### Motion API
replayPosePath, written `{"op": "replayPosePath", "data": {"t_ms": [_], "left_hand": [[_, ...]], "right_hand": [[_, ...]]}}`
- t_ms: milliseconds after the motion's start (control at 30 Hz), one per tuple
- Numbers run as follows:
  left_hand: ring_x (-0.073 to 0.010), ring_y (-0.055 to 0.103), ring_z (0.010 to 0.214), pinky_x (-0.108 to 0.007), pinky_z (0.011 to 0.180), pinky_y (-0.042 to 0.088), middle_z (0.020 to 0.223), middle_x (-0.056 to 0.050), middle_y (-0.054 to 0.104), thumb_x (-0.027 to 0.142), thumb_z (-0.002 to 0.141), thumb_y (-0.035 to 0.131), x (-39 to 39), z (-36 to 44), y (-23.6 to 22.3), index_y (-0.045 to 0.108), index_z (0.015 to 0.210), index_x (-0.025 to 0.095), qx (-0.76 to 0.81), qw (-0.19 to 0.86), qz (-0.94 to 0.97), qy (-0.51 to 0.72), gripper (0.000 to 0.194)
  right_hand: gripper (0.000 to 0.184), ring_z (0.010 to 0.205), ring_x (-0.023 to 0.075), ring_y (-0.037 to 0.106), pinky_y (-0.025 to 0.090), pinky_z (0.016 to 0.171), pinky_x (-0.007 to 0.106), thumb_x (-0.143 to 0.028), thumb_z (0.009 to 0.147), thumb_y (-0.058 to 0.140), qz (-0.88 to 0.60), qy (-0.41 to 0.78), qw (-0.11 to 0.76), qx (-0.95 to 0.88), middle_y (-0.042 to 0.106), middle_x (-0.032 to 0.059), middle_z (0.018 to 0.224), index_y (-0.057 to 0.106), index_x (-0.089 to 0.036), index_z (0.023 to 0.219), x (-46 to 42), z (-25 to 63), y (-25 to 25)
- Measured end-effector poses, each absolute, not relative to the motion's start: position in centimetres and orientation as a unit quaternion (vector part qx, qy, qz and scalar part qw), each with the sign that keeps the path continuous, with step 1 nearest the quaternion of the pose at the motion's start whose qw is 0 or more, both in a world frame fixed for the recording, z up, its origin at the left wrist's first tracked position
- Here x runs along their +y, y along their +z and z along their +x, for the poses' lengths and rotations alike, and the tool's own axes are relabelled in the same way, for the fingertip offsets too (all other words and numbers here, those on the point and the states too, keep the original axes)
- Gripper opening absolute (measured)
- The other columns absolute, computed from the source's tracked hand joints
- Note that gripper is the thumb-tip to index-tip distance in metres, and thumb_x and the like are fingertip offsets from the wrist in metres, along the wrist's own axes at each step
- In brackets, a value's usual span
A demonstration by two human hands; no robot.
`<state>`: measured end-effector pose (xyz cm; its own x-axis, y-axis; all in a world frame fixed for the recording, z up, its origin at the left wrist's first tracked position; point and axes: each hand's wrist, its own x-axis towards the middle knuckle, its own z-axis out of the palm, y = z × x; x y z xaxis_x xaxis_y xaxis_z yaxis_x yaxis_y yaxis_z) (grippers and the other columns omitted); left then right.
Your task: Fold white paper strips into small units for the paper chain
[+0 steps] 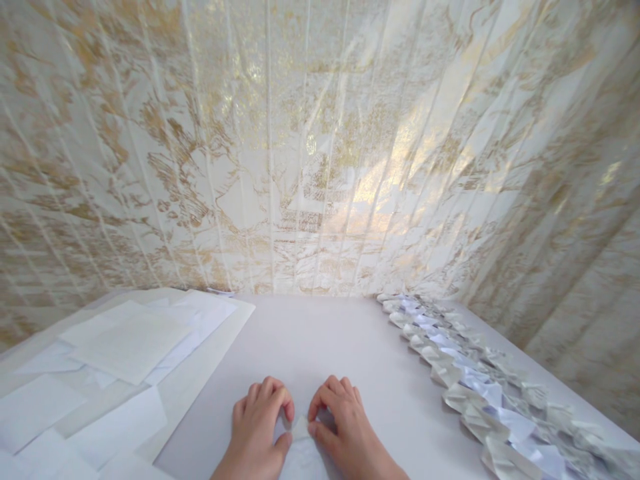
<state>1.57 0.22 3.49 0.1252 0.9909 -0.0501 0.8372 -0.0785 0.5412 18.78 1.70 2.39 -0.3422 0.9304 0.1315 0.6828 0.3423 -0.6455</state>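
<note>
A small piece of white paper (pixel 303 459) lies on the table at the bottom middle, its folded tip pointing away from me. My right hand (pixel 344 421) pinches the right side of that tip between thumb and forefinger. At the left edge of the same paper, my left hand (pixel 261 421) is curled, with its thumb and forefinger at the fold. The lower part of the paper runs out of view between my wrists.
Loose white sheets (pixel 133 340) overlap on a larger pale sheet (pixel 200 380) at the left. Rows of folded paper pieces (pixel 457 373) run along the right side of the white table (pixel 310 333). A patterned, pleated curtain (pixel 300 147) hangs behind the table.
</note>
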Motion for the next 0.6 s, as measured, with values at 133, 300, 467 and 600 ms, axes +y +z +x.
{"op": "replayPosePath", "data": {"t_ms": [133, 300, 467, 600], "left_hand": [[-0.0207, 0.052, 0.105, -0.037, 0.091, 0.031, 0.102, 0.0, 0.059, 0.007, 0.059, 0.046, 0.0, 1.5, 3.9, 0.05, 0.078, 0.023, 0.639, 0.232, 0.713, 0.174, 0.026], [-0.0234, 0.053, 0.103, -0.041, 0.09, 0.032, 0.1, -0.001, 0.059, 0.005, 0.061, 0.047, -0.2, 1.9, 3.5, 0.053, 0.078, 0.022, 0.633, 0.19, 0.726, 0.188, 0.024], [-0.0242, 0.054, 0.101, -0.041, 0.088, 0.033, 0.098, -0.002, 0.06, 0.008, 0.065, 0.05, -0.2, 2.2, 3.0, 0.056, 0.078, 0.022, 0.637, 0.163, 0.727, 0.197, 0.019], [-0.0249, 0.054, 0.103, -0.041, 0.089, 0.033, 0.1, -0.002, 0.062, 0.008, 0.065, 0.052, -0.2, 1.8, 2.7, 0.059, 0.086, 0.023, 0.627, 0.173, 0.729, 0.215, 0.027]], "right_hand": [[0.03, 0.091, 0.0197, 0.053, 0.036, 0.083, 0.032, 0.003, 0.067, 0.055, -0.519, 0.25, 0.237, -0.782, 0.06, -0.0005, 0.088, 0.063, -0.022, 0.081, 1.9, 18.8, 2.5], [0.022, 0.089, 0.0234, 0.054, 0.037, 0.082, 0.036, -0.005, 0.067, 0.062, -0.524, 0.231, 0.266, -0.775, 0.061, 0.0014, 0.089, 0.062, -0.023, 0.08, 1.8, 18.3, 2.1], [0.027, 0.089, 0.0226, 0.053, 0.035, 0.081, 0.035, -0.001, 0.065, 0.061, -0.53, 0.238, 0.263, -0.77, 0.06, 0.0005, 0.087, 0.06, -0.023, 0.081, 1.6, 18.1, 2.4], [0.038, 0.09, 0.0208, 0.053, 0.036, 0.082, 0.034, 0.005, 0.061, 0.054, -0.515, 0.257, 0.249, -0.779, 0.059, 0.0003, 0.088, 0.06, -0.021, 0.088, 1.9, 18.8, 2.7]]}}
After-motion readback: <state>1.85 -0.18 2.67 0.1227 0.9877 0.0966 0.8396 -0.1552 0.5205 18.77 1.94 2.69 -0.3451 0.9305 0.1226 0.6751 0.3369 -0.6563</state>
